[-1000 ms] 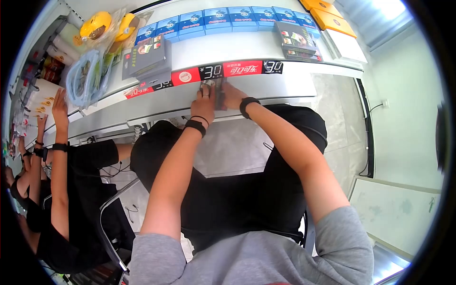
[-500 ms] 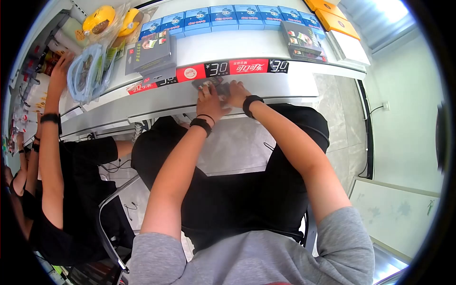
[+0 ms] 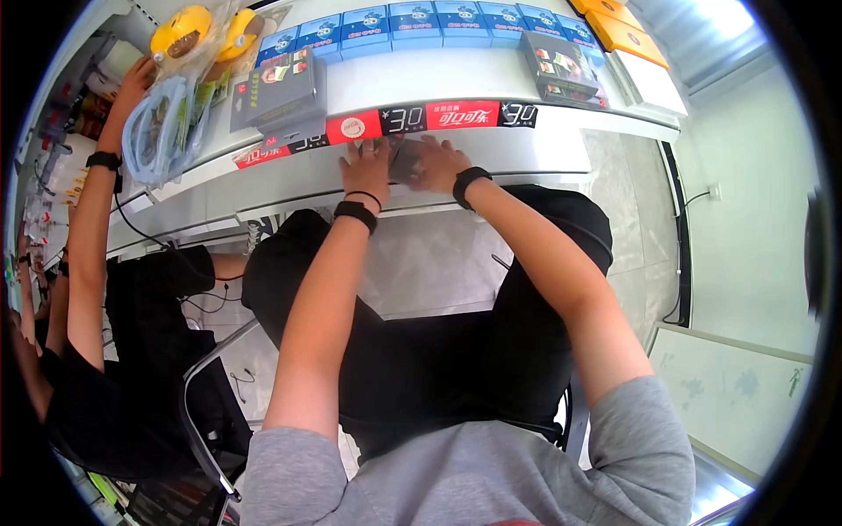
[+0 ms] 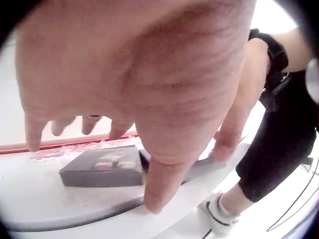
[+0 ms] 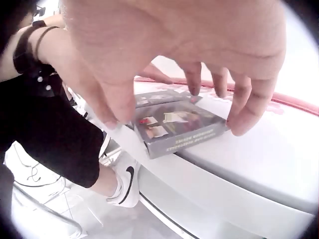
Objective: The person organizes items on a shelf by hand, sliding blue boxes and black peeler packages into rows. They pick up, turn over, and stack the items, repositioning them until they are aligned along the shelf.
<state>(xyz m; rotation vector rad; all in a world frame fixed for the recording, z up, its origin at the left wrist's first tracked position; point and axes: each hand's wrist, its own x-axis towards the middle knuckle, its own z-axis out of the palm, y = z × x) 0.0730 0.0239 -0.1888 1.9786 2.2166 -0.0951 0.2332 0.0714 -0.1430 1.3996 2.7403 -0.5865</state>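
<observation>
Two flat dark grey boxes with small food pictures lie side by side on the lower white ledge. My right hand spans the right-hand box, with the thumb at one end and fingertips at the opposite end. Over the left-hand box, my left hand reaches with fingers spread and fairly straight, the thumb pointing down near the ledge's front edge. From the head camera, the hands hide much of both boxes.
Above the ledge runs a red and black price strip. The upper shelf bears stacked grey boxes, blue boxes and bagged blue rings. Another person's arm reaches to the shelf at left.
My left hand has shifted left, away from the right hand, with its fingers spread wider. The grey boxes, earlier held up between both hands, now lie on the ledge.
</observation>
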